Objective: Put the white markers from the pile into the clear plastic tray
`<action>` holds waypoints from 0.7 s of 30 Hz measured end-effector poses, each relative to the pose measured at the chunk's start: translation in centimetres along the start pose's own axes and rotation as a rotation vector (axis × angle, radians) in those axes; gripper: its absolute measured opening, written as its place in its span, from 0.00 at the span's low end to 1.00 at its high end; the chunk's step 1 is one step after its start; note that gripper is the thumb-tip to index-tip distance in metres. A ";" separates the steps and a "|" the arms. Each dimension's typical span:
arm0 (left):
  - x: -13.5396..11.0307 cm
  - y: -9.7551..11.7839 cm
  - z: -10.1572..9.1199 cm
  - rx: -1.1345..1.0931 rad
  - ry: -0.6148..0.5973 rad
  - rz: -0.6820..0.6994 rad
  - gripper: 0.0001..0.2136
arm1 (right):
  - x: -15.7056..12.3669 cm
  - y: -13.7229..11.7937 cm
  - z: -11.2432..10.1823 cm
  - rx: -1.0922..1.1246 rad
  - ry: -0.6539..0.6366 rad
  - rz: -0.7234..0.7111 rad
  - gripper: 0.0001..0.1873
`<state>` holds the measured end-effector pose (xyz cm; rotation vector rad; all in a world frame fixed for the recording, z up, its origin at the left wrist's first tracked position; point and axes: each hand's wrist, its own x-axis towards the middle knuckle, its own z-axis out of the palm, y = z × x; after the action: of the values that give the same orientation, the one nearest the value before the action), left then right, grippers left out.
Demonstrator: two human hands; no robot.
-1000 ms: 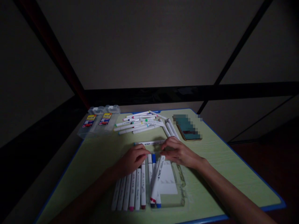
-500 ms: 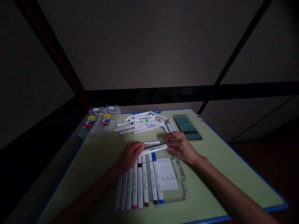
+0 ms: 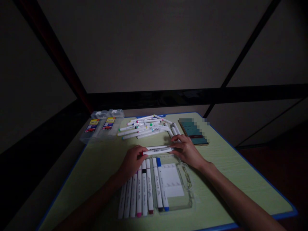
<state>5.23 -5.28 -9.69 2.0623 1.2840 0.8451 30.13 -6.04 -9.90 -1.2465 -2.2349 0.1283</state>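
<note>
Two white markers lie crosswise between my hands, one behind the other; the nearer has a red end at the left. My left hand pinches their left ends. At the right ends, the fingers of my right hand are closed on them. Just below, a clear plastic case lies open on the table. A row of white markers fills its left part, with pink, dark red, black and blue ends. White paper shows in its right part.
Behind my hands lies a loose pile of white markers with coloured ends. A phone rests right of the pile. Clear cases with labels stand at the table's far left corner. The table has a blue edge; a wall rises behind.
The nearer marker has turned more level and shifted slightly left, and its red end now shows at my left fingers. Both hands stay almost in place.
</note>
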 end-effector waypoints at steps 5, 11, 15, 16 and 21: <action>0.0 0.0 0.1 0.003 -0.025 -0.051 0.06 | 0.1 0.1 -0.2 0.038 -0.033 0.006 0.08; 0.1 0.0 0.0 0.000 -0.028 -0.083 0.07 | 0.3 0.1 -0.3 0.072 -0.064 0.023 0.06; 0.1 -0.3 0.1 -0.003 0.006 -0.115 0.08 | 0.4 0.0 -0.2 0.081 -0.080 0.040 0.07; 0.2 -0.4 0.1 -0.012 0.011 -0.111 0.08 | 0.4 0.0 -0.1 0.081 -0.083 0.044 0.07; 0.2 -0.8 0.2 -0.068 0.014 -0.066 0.08 | 0.3 0.4 0.3 0.070 -0.091 0.080 0.08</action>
<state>5.00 -4.82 -10.36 1.9539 1.3061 0.8629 30.12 -5.51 -10.13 -1.3167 -2.2375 0.2972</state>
